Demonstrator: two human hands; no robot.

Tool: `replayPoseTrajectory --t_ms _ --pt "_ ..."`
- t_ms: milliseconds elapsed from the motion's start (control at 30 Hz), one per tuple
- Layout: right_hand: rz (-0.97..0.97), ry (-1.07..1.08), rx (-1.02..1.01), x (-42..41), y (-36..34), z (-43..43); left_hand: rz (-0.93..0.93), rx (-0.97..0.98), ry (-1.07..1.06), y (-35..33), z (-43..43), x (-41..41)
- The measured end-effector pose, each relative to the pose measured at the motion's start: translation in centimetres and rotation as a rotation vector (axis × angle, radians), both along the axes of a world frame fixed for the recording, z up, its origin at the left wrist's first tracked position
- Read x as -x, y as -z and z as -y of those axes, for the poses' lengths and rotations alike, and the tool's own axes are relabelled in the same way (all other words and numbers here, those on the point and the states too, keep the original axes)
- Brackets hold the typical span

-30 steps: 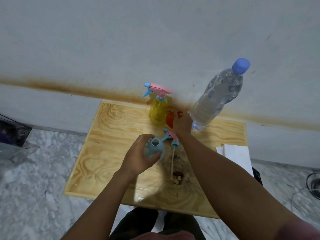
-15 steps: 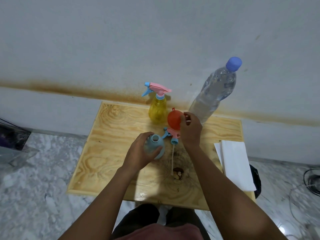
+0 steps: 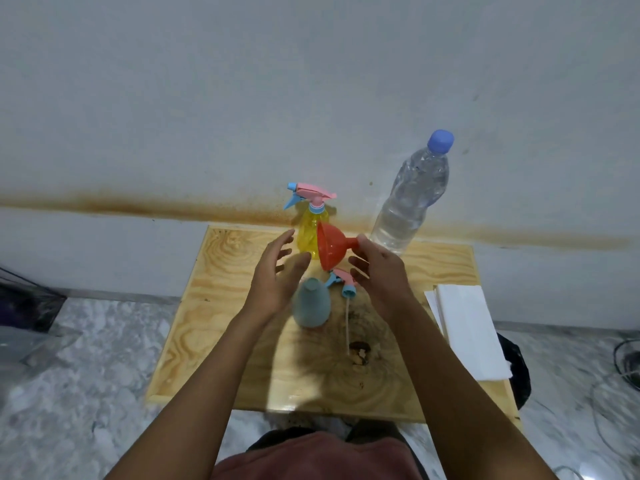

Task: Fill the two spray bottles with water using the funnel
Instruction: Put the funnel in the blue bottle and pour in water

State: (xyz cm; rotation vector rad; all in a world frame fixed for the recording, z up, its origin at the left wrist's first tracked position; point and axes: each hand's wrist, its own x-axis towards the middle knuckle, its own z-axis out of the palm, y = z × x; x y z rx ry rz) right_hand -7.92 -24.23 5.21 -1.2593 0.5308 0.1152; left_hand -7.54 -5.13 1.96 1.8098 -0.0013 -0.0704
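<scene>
Nothing is being filled yet: the funnel point(image 3: 330, 249) is being pinched by the right hand point(image 3: 377, 271) near the uncapped blue bottle point(image 3: 311, 303), the left hand point(image 3: 277, 275) being held open.

- funnel point(image 3: 332, 249): solid orange-red.
- yellow spray bottle point(image 3: 309, 233): translucent yellow body; pink trigger head; blue nozzle and collar.
- blue spray bottle point(image 3: 311, 304): opaque pale blue, plain.
- detached spray head point(image 3: 343, 280): pink, with blue nozzle and collar; white tube.
- water bottle point(image 3: 412, 199): clear, blue cap.
- table point(image 3: 214, 323): pale wood, swirling grain, dark brown stain near the middle.
- wall point(image 3: 207, 98): pale grey, with a rust-brown band running across.
- floor point(image 3: 86, 358): grey-white marbling.
- paper point(image 3: 467, 327): white.
</scene>
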Motion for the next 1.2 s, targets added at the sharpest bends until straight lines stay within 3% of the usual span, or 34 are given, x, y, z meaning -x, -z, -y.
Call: replayPoseTrajectory --t_ms 133,300,500,667,900,1200 --pt "-0.087 -0.144 -0.259 -0.7 -1.2 -0.6 0.023 0.080 0.014 -3.6 -0.6 -2.1" --pt "-0.166 -0.235 -0.306 -1.1 -1.3 -1.3 0.039 0.061 0.028 -4.9 -1.5 -2.7" --pt "-0.225 -0.299 -0.233 -0.9 -0.4 -1.5 -0.057 0.072 -0.022 -5.3 -1.8 -1.5" --pt "-0.114 -0.317 0.094 0.3 -1.2 -1.2 -0.068 -0.004 -0.084 -5.3 -2.2 -0.8" --pt "0.065 -0.401 0.187 0.8 -1.3 -0.6 -0.195 -0.052 -0.107 -5.1 -1.9 -0.5" --pt "-0.008 -0.405 0.267 1.4 0.2 -0.9 -0.204 -0.159 -0.143 -3.0 -1.2 -0.3"
